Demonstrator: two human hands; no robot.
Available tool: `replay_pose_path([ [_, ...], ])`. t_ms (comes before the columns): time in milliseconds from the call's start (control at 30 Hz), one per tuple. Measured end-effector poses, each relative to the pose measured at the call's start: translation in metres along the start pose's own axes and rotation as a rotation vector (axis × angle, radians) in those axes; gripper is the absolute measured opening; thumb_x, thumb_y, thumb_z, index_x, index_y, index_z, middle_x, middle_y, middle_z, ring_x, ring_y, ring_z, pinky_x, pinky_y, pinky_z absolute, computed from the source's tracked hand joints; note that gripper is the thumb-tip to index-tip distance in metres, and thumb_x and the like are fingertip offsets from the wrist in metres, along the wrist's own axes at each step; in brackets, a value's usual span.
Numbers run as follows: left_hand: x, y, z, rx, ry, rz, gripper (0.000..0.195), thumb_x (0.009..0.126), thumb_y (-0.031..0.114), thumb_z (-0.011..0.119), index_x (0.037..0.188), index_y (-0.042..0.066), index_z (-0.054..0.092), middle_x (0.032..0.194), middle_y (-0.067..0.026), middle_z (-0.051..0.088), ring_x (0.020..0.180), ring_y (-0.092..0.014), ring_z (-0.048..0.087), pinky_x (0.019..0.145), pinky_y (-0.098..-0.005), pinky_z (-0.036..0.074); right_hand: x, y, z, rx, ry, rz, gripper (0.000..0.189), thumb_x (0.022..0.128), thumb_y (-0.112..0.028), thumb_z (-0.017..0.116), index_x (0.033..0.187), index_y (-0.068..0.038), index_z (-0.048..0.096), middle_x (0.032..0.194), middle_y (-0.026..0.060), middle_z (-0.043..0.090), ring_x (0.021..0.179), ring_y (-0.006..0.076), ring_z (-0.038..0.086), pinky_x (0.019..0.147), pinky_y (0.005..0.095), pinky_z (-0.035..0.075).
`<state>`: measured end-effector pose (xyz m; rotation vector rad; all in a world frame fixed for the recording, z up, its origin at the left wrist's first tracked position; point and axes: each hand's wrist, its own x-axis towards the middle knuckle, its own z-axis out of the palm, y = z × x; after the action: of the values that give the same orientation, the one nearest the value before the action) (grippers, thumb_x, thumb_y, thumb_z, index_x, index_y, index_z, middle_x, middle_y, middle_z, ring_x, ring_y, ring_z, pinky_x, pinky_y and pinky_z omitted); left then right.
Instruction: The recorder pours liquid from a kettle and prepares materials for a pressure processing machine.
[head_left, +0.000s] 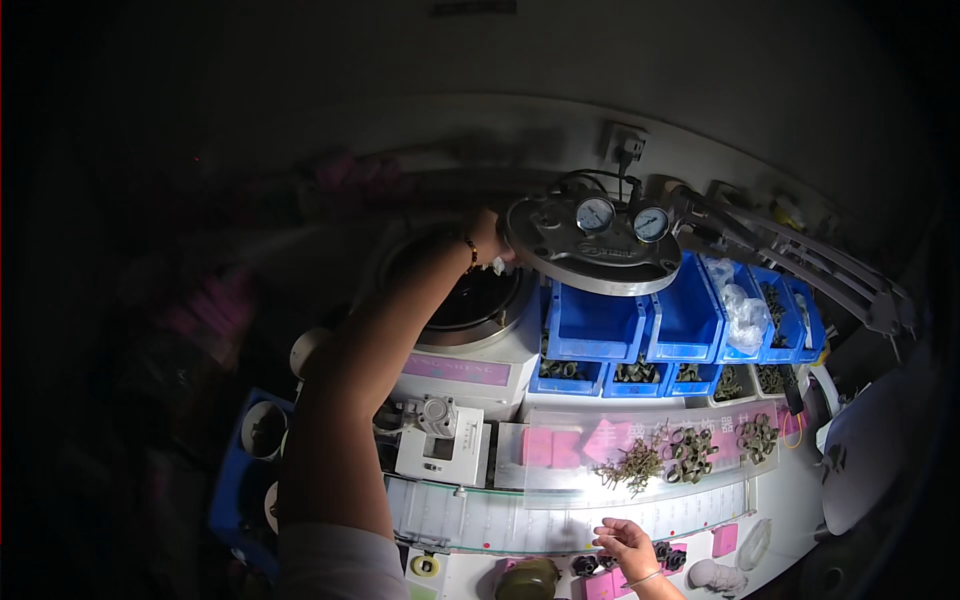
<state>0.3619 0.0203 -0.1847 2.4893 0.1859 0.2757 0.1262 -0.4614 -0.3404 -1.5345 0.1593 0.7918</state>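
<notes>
My left hand (486, 238) grips the left rim of a round metal lid (585, 251), which carries two pressure gauges (595, 215). Its fingers are partly hidden, and a small white bit shows just below them. The lid is raised to the right of a round, dark-mouthed metal pot (469, 300) set in a white machine. Lower down, my right hand (628, 546) hovers empty with loosely spread fingers over the front of the workbench. Close to it are a flat compartment box (555, 521) with a clear lid, some pink blocks (600, 585) and dark round pieces (585, 565).
Blue plastic bins (596, 322) stand stacked behind, several holding metal pieces. Branched metal castings and rings (690, 454) lie on a clear acrylic sheet (547, 487). A white digital scale (442, 454) is at left. A jointed lamp arm (810, 262) and pale lampshade (862, 450) flank the right.
</notes>
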Motion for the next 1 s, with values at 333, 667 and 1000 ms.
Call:
replay_pose_path([
  [333,-0.032,0.015,0.001,0.059,-0.062,0.016,0.047,0.049,0.016,0.077,0.093,0.003,0.065,0.09,-0.0121,0.066,0.082,-0.021,0.062,0.077,-0.0286,0.047,-0.009,0.0,0.002,0.031,-0.014,-0.02,0.035,0.081,0.0,0.059,0.113,0.004,0.047,0.1,0.0127,0.059,0.085,0.0196,0.061,0.07,0.0279,0.052],
  [667,-0.078,0.038,-0.014,0.123,-0.118,0.168,0.036,0.056,0.012,0.076,0.089,0.006,0.064,0.084,-0.0099,0.064,0.08,-0.021,0.061,0.073,-0.0311,0.047,-0.017,0.006,-0.003,0.031,-0.003,-0.065,0.035,0.081,0.002,0.059,0.114,0.005,0.046,0.1,0.014,0.058,0.082,0.0193,0.061,0.07,0.0274,0.052],
  [1000,-0.112,0.036,-0.019,0.269,-0.077,0.299,0.024,0.06,0.008,0.072,0.083,0.009,0.063,0.076,-0.0106,0.063,0.075,-0.026,0.061,0.066,-0.0353,0.047,-0.035,-0.012,0.012,0.046,-0.021,-0.067,0.035,0.081,0.004,0.057,0.114,0.006,0.045,0.1,0.0151,0.058,0.081,0.0195,0.061,0.068,0.0272,0.053],
])
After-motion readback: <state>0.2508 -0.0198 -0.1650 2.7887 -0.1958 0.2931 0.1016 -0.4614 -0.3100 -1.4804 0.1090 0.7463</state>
